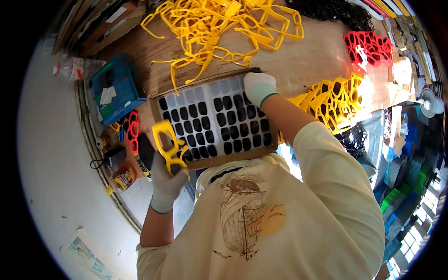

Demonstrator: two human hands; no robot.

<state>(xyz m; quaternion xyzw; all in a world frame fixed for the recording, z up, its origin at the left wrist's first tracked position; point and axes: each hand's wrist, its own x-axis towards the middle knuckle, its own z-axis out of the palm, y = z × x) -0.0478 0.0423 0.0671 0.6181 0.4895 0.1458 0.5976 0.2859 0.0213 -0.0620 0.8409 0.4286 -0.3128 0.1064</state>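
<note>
My left hand, in a white glove, grips a yellow plastic glasses frame and holds it up at the left corner of a cardboard tray. The tray holds white sheets filled with rows of dark lenses. My right hand, also in a white glove, rests on the far right part of the lens sheets with its fingers curled down. Whether it holds a lens is hidden.
A loose heap of yellow frames lies on the wooden table beyond the tray. More yellow frames are stacked at the right, with red frames and black frames farther back. A blue box, a red frame and small items sit at the left.
</note>
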